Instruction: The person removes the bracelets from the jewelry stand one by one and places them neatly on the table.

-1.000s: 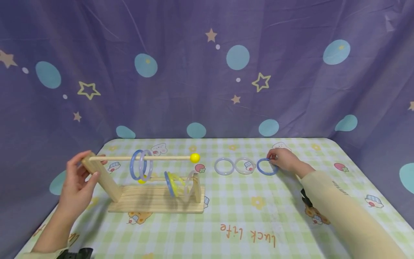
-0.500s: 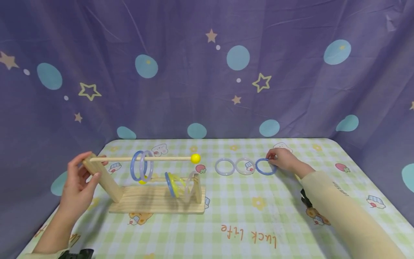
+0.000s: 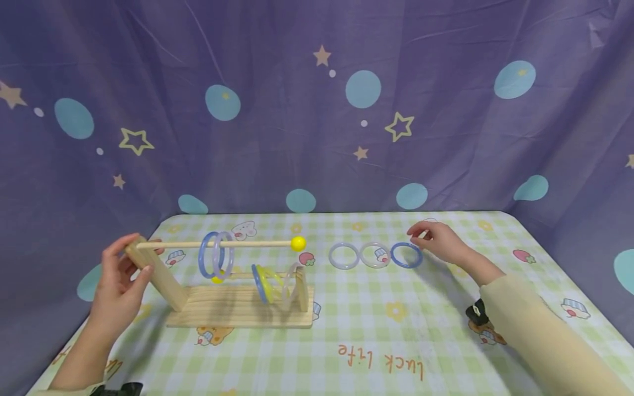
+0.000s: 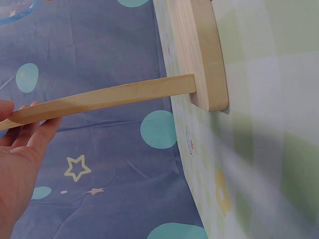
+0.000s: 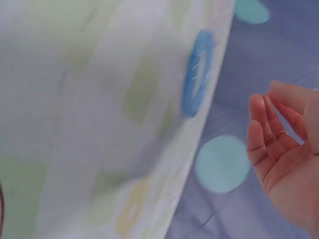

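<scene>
Since the earlier frame, the right hand [image 3: 440, 242] has risen off the blue ring [image 3: 406, 267]. We find this ring flat on the table [image 3: 366, 308], right of centre and nearer the far edge. The right fingers are relaxed and slightly curved, the thumb near the forefinger, and hold nothing. Toward the left edge, in one row, we see a clear ring [image 3: 375, 267] and a lilac ring [image 3: 344, 268]; whether the rims touch, we cannot tell. Closer to that edge stands the wooden stand [image 3: 223, 311]; the left hand [image 3: 116, 289] grips its left upright near the top, thumb opposite fingers. The upper rod [image 3: 262, 243], tipped with a yellow ball [image 3: 298, 243], carries a blue hoop [image 3: 201, 258] and a lilac hoop [image 3: 231, 257]; further hoops hang on the lower rod [image 3: 238, 275]. Beyond the far edge hangs a purple curtain [image 3: 277, 159].
</scene>
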{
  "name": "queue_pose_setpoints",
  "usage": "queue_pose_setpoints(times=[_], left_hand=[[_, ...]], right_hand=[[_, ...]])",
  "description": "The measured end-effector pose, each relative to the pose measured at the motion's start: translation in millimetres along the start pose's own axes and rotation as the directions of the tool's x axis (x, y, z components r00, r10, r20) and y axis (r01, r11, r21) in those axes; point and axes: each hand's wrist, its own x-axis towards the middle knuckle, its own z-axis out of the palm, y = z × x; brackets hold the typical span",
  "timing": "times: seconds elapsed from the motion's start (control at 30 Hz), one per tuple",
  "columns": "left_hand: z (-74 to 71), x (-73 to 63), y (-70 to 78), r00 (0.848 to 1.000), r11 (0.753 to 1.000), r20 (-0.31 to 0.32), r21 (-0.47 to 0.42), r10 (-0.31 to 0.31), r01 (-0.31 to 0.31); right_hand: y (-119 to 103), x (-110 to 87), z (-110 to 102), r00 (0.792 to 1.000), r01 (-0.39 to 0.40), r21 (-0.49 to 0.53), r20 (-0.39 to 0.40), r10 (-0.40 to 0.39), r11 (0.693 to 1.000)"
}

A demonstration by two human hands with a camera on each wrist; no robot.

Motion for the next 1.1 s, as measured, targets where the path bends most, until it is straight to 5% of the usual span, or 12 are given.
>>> queue_pose_setpoints(times=[0.33, 0.57, 1.1], left_hand=[[-0.9, 0.5, -3.0, 0.998, 0.992, 0.000, -0.108, 0.066, -0.066], [0.1, 1.0, -1.9, 0.999, 0.992, 0.001, -0.116, 0.052, -0.052], [-0.3, 0.7, -4.1, 0.998, 0.995, -0.001, -0.074, 0.069, -0.069]], right_hand=[[-54.3, -8.9, 11.1, 0.995, 0.087, 0.174, -0.057, -0.078, 0.981], [-92.9, -18.9, 27.6, 0.988, 0.153, 0.348, -0.072, -0.136, 0.925], [-163.2, -37.9, 67.5, 0.946, 0.226, 0.507, 0.088, -0.311, 0.832]])
